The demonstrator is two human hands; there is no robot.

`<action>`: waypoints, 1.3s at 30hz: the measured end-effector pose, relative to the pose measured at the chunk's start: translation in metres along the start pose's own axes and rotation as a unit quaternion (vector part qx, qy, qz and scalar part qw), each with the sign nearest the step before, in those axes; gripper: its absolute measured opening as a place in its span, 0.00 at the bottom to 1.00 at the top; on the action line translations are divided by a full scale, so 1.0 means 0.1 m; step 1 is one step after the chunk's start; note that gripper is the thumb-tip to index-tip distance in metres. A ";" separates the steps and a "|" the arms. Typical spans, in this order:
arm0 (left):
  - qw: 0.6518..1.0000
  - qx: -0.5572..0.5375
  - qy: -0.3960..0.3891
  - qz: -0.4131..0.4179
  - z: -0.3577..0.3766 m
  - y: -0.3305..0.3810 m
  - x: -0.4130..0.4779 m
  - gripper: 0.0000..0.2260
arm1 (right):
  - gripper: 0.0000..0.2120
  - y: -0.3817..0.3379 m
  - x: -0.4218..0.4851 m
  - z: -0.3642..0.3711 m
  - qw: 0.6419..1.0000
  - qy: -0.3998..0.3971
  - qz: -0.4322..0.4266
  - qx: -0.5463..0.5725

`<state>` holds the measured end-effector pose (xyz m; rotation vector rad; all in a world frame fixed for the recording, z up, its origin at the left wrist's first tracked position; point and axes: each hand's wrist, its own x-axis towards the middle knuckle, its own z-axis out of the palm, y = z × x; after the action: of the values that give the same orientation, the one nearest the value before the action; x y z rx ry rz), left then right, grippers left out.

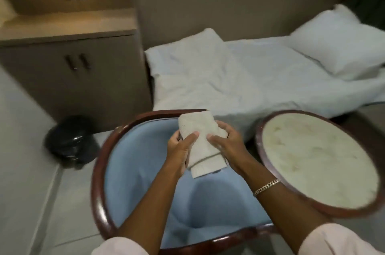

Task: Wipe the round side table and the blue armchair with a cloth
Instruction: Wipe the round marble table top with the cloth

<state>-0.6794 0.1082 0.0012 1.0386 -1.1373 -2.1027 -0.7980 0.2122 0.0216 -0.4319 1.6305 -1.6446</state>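
Observation:
A folded off-white cloth (pixel 202 142) is held in the air over the blue armchair (pixel 133 173), which has a dark red wooden rim and light blue padding. My left hand (pixel 180 150) grips the cloth's left side with the thumb on top. My right hand (pixel 228 143), with a gold bracelet on its wrist, holds the cloth's right side. The round side table (pixel 316 161), with a pale stained top and a dark wooden rim, stands just right of the armchair.
A bed (pixel 239 79) with white sheets and two pillows lies behind the chair and table. A beige cabinet (pixel 73 71) stands at the left, with a black-bagged bin (pixel 70 140) on the tiled floor below it.

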 end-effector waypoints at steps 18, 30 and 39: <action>0.902 0.390 -0.154 -0.101 3.34 -2.02 1.06 0.32 | 0.29 0.61 0.71 -3.55 0.924 0.298 0.080 -0.228; 0.687 0.719 -0.107 0.007 3.98 -4.25 2.86 0.33 | 0.31 2.07 2.88 -5.79 0.772 0.029 -0.077 -0.631; 0.608 0.775 -0.037 0.170 3.82 -4.70 3.03 0.37 | 0.30 1.76 4.73 -5.51 0.803 0.163 -0.019 -0.573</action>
<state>-1.2054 0.2957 -0.3823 1.0757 -2.9718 -0.3706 -1.4467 0.2782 -0.3431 -0.7789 2.7957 -0.5538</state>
